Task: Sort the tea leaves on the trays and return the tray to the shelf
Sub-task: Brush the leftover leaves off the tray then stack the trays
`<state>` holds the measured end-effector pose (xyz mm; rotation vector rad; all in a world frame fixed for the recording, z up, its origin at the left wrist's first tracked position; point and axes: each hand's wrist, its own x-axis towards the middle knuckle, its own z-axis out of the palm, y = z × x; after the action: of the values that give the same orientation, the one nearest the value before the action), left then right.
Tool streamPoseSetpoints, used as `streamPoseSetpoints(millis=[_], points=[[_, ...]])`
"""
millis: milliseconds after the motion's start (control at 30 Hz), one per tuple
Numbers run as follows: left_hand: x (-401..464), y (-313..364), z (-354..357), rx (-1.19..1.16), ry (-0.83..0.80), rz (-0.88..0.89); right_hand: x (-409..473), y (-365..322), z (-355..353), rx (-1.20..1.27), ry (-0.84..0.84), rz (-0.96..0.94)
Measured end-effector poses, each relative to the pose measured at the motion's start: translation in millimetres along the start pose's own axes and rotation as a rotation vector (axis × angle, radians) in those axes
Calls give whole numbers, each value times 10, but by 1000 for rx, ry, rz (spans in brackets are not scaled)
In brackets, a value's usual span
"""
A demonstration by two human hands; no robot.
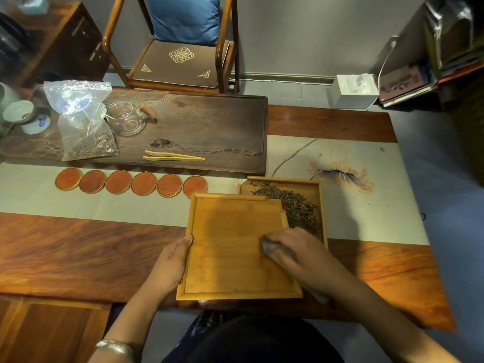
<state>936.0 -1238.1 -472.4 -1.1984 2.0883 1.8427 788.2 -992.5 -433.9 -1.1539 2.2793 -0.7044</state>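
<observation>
A square bamboo tray [230,231] lies near the table's front edge, its floor bare. My left hand [172,260] grips its left rim, thumb over the edge. My right hand [290,251] rests on the tray's right side, fingers closed on a small grey object that is blurred. Behind and to the right, partly covered by the first tray's far right corner, sits a second bamboo tray [313,187] holding a heap of dark tea leaves [296,208].
Several round orange coasters [131,183] line a pale table runner [110,203]. A dark wooden tea board [209,127] holds yellow tweezers [174,155], a plastic bag of tea [86,121] and a glass pitcher [129,121]. A chair [180,48] stands behind the table.
</observation>
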Motion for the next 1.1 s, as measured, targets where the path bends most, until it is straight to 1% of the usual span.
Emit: streamPoseSetpoints(millis=[67,100,300,433,567,667,733,800,867,967,1033,1100], points=[[1,6,-21,-8,5,-3,-107,-4,55,-87,-112,-62],[-3,10,-31,-2,8,2,-137,7,86,-109,-118,-61],[-83,-3,-38,44,13,75,55,180,226,-179,73,107],[-136,-50,-54,34,-9,71,394,301,209,-222,135,172],[-170,-96,-90,-10,-2,34,794,327,-24,-254,263,142],[-192,-64,-128,-25,15,36,1231,258,-288,-238,308,44],[-189,-40,-138,-20,25,41,1565,179,-390,-255,293,-59],[-179,-22,-134,-22,14,41,1908,107,-388,-323,251,-149],[-157,-21,-133,-41,-2,28,2226,64,-316,-393,196,-188],[-109,-27,-135,-60,-18,19,2580,97,-164,-452,138,-175],[-70,-27,-131,-54,-18,20,2714,145,-81,-475,79,-122],[-28,-28,-123,-52,-17,18,2728,174,-39,-440,1,-62]])
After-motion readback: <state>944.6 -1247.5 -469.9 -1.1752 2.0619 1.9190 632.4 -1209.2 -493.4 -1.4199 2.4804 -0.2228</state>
